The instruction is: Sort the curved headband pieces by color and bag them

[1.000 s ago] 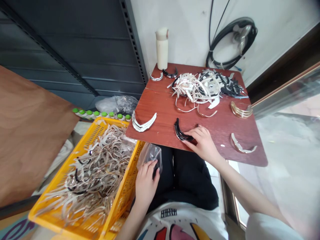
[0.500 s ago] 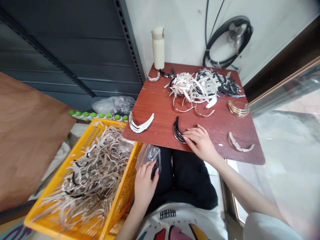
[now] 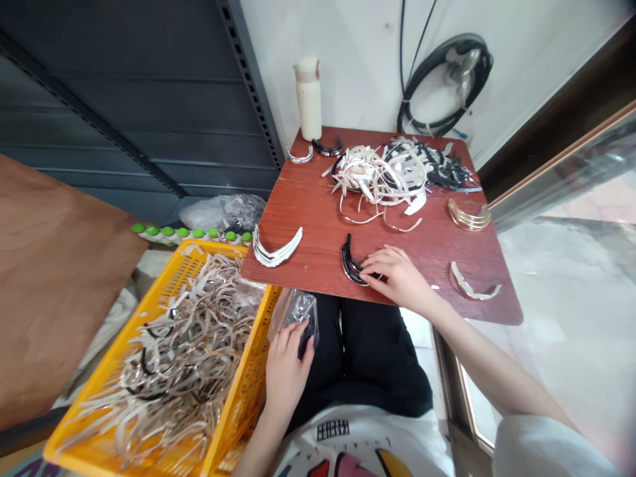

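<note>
Near the front edge of the red-brown board, my right hand (image 3: 395, 273) has its fingertips closed on the right end of a stack of black curved strips (image 3: 350, 262). My left hand (image 3: 288, 358) is over my left thigh, its fingers wrapped round a clear plastic bag (image 3: 309, 310) with something dark in it. A stack of white curved strips (image 3: 276, 253) lies at the board's left front. On the right lie gold curved strips (image 3: 469, 217) and, nearer me, a pale curved piece (image 3: 472, 289).
A tangled pile of white strips (image 3: 382, 173) and black scraps (image 3: 444, 169) covers the board's back. A cream bottle (image 3: 309, 103) stands at its back left corner. A yellow crate (image 3: 233, 377) full of strips is at my left.
The view has shifted slightly. My right hand's fingers have drawn a little closer together at the black strips. My left hand keeps its hold on the bag.
</note>
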`<move>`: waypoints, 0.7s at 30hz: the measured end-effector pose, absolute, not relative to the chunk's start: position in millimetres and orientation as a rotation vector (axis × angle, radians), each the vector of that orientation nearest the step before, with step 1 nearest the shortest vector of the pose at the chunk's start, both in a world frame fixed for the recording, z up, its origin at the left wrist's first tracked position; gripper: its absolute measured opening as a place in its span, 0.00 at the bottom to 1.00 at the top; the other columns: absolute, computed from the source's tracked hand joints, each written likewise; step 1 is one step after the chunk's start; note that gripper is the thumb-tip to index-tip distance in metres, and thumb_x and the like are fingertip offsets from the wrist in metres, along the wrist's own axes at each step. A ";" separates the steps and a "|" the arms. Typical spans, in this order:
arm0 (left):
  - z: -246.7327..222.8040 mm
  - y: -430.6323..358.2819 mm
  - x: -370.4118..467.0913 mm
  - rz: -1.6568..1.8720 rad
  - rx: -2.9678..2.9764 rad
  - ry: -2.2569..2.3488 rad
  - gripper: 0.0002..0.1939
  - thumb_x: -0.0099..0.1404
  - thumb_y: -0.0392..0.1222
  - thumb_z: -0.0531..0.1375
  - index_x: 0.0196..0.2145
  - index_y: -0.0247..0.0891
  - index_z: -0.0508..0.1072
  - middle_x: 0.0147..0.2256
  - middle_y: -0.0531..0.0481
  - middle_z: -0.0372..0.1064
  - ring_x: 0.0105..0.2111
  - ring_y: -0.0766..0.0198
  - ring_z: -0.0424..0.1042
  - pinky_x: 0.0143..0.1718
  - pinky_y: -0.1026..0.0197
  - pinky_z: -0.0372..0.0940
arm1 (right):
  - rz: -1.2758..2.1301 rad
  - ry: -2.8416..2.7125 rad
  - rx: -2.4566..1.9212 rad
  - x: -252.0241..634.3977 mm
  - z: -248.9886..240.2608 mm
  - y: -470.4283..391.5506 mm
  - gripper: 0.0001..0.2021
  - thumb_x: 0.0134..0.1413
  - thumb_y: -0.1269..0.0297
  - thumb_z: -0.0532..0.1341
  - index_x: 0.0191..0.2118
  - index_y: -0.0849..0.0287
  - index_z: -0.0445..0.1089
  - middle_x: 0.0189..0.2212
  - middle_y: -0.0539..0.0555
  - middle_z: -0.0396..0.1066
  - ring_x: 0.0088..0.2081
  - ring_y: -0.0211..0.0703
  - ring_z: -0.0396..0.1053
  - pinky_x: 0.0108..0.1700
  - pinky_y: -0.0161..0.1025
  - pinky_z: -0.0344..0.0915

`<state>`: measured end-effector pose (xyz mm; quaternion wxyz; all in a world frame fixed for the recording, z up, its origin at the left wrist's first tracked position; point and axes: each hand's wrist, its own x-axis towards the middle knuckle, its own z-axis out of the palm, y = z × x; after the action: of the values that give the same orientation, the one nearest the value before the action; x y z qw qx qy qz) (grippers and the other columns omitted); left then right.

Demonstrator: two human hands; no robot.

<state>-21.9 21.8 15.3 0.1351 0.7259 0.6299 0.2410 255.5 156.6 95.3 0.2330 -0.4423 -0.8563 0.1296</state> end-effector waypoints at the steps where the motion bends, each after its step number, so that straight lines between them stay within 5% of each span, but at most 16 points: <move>1: 15.2 21.7 -21.9 0.704 2.103 1.824 0.16 0.68 0.43 0.56 0.53 0.43 0.69 0.48 0.45 0.70 0.50 0.55 0.70 0.53 0.50 0.66 | 0.358 -2.365 -1.212 255.6 97.0 158.1 0.07 0.62 0.64 0.61 0.34 0.53 0.76 0.40 0.51 0.78 0.46 0.46 0.71 0.59 0.53 0.55; 12: 14.0 20.2 -23.2 0.691 2.113 1.828 0.16 0.68 0.43 0.57 0.53 0.42 0.69 0.48 0.45 0.70 0.50 0.55 0.69 0.53 0.50 0.66 | 0.366 -2.429 -1.211 257.4 102.7 161.6 0.09 0.64 0.63 0.58 0.36 0.55 0.76 0.40 0.54 0.77 0.45 0.48 0.71 0.52 0.49 0.60; 14: 14.6 20.6 -23.0 0.685 2.107 1.831 0.16 0.68 0.43 0.56 0.53 0.42 0.69 0.48 0.45 0.70 0.50 0.55 0.70 0.53 0.50 0.66 | 0.414 -2.412 -1.215 257.6 103.2 158.8 0.08 0.63 0.60 0.60 0.40 0.56 0.74 0.41 0.55 0.77 0.45 0.48 0.71 0.51 0.47 0.62; 18: 15.4 21.8 -22.4 0.692 2.099 1.833 0.16 0.68 0.44 0.56 0.53 0.42 0.69 0.48 0.44 0.70 0.50 0.55 0.70 0.53 0.49 0.66 | 0.414 -2.409 -1.241 259.7 98.0 154.2 0.21 0.57 0.55 0.65 0.53 0.59 0.68 0.45 0.58 0.74 0.47 0.51 0.69 0.52 0.49 0.63; 21: 15.3 22.5 -22.2 0.702 2.105 1.831 0.16 0.69 0.44 0.56 0.53 0.43 0.68 0.48 0.44 0.70 0.50 0.54 0.70 0.52 0.49 0.66 | 0.341 -2.414 -1.240 261.1 90.6 153.3 0.17 0.59 0.58 0.63 0.53 0.57 0.69 0.43 0.57 0.74 0.48 0.52 0.68 0.58 0.54 0.58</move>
<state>-22.2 22.5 15.3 0.1322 0.7253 0.6309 0.2418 261.1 153.3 90.6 0.2019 -0.4440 -0.8644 0.1220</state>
